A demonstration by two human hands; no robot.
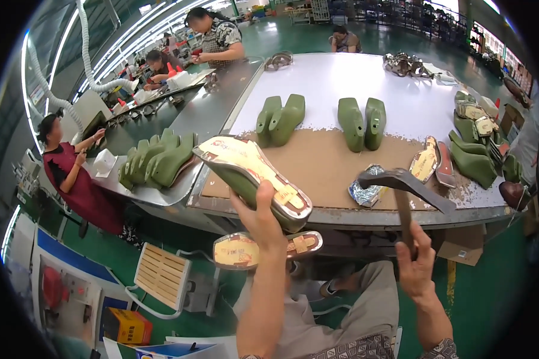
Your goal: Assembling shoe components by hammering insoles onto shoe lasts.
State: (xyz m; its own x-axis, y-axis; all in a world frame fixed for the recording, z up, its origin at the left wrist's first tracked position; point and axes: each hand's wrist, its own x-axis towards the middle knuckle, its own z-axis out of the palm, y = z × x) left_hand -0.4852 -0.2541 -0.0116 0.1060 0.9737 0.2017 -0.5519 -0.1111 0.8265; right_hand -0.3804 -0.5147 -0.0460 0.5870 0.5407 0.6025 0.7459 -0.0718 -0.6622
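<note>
My left hand is wrapped round a green shoe last, tilted over the table's front edge. Its sole side faces up and carries a pale yellow insole. In my right hand is the wooden handle of a shoemaker's hammer. The long dark hammer head is raised to the right of the last, apart from it. Below the held last, a second yellow insole piece sits sole up above my lap, partly hidden by my left forearm; what supports it is hidden.
On the table stand two pairs of green lasts. A foil-wrapped lump, loose insoles and piled lasts lie to the right. More lasts stand on the left metal bench. Several co-workers sit or stand beyond.
</note>
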